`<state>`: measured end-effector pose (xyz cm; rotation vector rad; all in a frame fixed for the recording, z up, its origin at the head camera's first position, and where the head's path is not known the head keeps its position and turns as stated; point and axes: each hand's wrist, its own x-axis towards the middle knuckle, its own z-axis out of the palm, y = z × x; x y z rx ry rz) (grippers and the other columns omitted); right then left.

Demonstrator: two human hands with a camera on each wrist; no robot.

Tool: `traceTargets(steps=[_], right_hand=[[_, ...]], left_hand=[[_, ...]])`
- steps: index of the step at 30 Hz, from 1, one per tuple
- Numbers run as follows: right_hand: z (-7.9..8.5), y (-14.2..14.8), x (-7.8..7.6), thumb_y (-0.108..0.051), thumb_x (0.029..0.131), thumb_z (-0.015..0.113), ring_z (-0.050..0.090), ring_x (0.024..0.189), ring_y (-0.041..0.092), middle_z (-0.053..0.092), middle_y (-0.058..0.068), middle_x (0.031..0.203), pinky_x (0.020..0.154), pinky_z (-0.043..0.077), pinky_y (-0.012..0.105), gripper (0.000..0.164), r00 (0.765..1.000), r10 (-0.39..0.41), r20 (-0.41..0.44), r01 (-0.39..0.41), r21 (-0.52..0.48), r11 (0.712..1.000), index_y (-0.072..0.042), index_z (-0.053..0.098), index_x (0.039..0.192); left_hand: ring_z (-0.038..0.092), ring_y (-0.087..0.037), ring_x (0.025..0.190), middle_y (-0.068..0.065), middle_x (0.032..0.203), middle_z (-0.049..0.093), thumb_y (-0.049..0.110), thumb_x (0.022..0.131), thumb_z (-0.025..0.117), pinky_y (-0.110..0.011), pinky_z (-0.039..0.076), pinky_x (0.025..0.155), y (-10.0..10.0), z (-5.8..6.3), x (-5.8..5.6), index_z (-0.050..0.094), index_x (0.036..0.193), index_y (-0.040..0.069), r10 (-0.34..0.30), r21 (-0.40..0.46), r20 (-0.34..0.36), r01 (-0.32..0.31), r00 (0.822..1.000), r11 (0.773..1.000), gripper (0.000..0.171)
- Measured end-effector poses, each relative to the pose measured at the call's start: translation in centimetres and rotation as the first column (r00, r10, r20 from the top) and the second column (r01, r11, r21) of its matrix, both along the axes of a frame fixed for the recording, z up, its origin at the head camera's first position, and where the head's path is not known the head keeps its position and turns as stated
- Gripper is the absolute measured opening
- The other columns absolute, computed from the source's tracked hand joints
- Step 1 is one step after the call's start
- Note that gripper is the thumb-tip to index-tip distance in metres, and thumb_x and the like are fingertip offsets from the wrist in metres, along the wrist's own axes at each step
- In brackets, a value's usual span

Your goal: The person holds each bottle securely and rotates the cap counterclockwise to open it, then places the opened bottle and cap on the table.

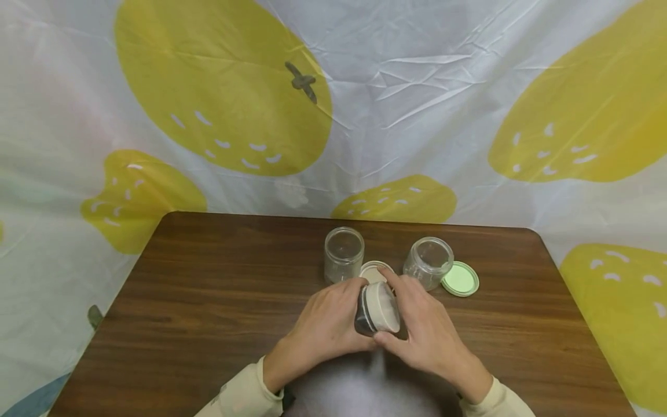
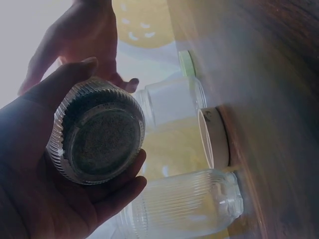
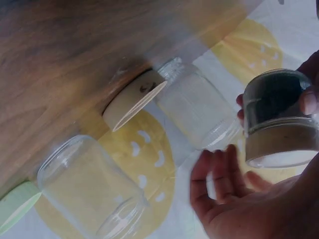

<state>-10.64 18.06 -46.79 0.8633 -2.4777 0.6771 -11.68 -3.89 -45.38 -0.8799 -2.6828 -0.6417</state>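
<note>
My left hand grips a small ribbed glass jar with dark contents, fingers and thumb around its side. A beige lid sits on the jar, which is tilted so the lid faces right in the head view. Beside the lid is my right hand, its fingers spread apart and its thumb at the lid's lower edge; whether the thumb touches is unclear. Behind the hands stand two clear jars without lids, a taller one and a wider one.
Between the clear jars lies a loose beige lid, partly hidden by my right hand. A light green lid lies right of the wider jar. The brown wooden table backs onto a hanging cloth printed with yellow fruit.
</note>
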Motion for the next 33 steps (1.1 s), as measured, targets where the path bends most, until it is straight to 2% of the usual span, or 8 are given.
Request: traceTargets(steps=[3,5,7,10,12,17,23,33], right_hand=[[0.1,-0.2,0.4,-0.087,0.096,0.027,0.065,0.115,0.024,0.068,0.009,0.130,0.085,0.058,0.050,0.101,0.995,-0.068,0.072,0.070,-0.017,0.997,-0.013,0.036,0.164],[0.4,-0.4,0.8,-0.080,0.099,0.038,0.069,0.113,0.025,0.072,0.008,0.127,0.083,0.059,0.052,0.091,0.982,-0.136,0.130,0.138,-0.011,0.990,-0.014,0.040,0.162],[0.9,-0.7,1.2,-0.070,0.099,0.050,0.074,0.100,0.027,0.076,0.006,0.117,0.073,0.058,0.051,0.079,0.953,-0.236,0.192,0.235,0.026,0.972,-0.015,0.048,0.156],[1.8,-1.3,1.5,-0.058,0.099,0.060,0.074,0.076,0.029,0.078,0.005,0.089,0.058,0.051,0.046,0.057,0.886,-0.389,0.253,0.370,0.122,0.921,-0.013,0.064,0.135],[2.3,-1.6,1.6,-0.056,0.100,0.059,0.069,0.065,0.030,0.073,0.005,0.075,0.052,0.045,0.043,0.046,0.846,-0.462,0.267,0.428,0.176,0.886,-0.014,0.070,0.115],[3.1,-1.9,1.6,-0.065,0.098,0.059,0.065,0.062,0.028,0.064,0.001,0.064,0.051,0.041,0.042,0.049,0.806,-0.524,0.276,0.474,0.228,0.850,-0.022,0.064,0.076],[3.2,-1.8,1.5,-0.077,0.091,0.060,0.063,0.061,0.024,0.059,-0.005,0.060,0.051,0.039,0.038,0.057,0.783,-0.547,0.297,0.486,0.257,0.835,-0.025,0.057,0.067],[2.9,-1.8,1.6,-0.075,0.091,0.062,0.058,0.057,0.018,0.059,-0.008,0.060,0.049,0.038,0.037,0.054,0.804,-0.519,0.290,0.468,0.228,0.854,-0.024,0.059,0.072]], left_hand=[[0.069,-0.011,0.088,0.006,0.103,0.070,0.061,0.064,0.090,-0.031,0.059,0.077,0.1,0.0,0.0,0.061,0.123,0.015,0.008,0.007,-0.001,-0.008,1.000,1.000,0.080],[0.068,-0.011,0.087,0.007,0.103,0.070,0.062,0.063,0.091,-0.031,0.059,0.077,0.2,0.0,0.0,0.061,0.122,0.016,0.013,0.015,0.002,-0.013,1.000,1.000,0.081],[0.068,-0.011,0.087,0.008,0.103,0.070,0.062,0.062,0.092,-0.031,0.059,0.077,0.3,0.0,0.0,0.061,0.121,0.017,0.017,0.016,-0.006,-0.017,1.000,1.000,0.080],[0.068,-0.012,0.086,0.008,0.100,0.069,0.058,0.061,0.093,-0.031,0.059,0.076,0.4,0.0,0.0,0.061,0.118,0.017,0.017,0.002,-0.032,-0.017,0.999,1.000,0.078],[0.068,-0.012,0.084,0.008,0.097,0.068,0.056,0.060,0.093,-0.031,0.058,0.075,0.4,-0.1,0.0,0.061,0.116,0.017,0.017,-0.010,-0.055,-0.017,0.998,1.000,0.076],[0.067,-0.013,0.081,0.008,0.094,0.066,0.055,0.060,0.093,-0.031,0.058,0.073,0.5,-0.2,0.0,0.060,0.113,0.017,0.016,-0.021,-0.086,-0.018,0.996,1.000,0.073],[0.065,-0.014,0.079,0.008,0.091,0.064,0.056,0.060,0.092,-0.031,0.057,0.071,0.6,-0.3,0.0,0.059,0.110,0.018,0.015,-0.039,-0.108,-0.019,0.994,0.999,0.071],[0.065,-0.013,0.080,0.008,0.091,0.064,0.056,0.061,0.092,-0.030,0.057,0.073,0.6,-0.4,0.0,0.058,0.112,0.017,0.013,-0.056,-0.102,-0.019,0.995,0.998,0.072]])
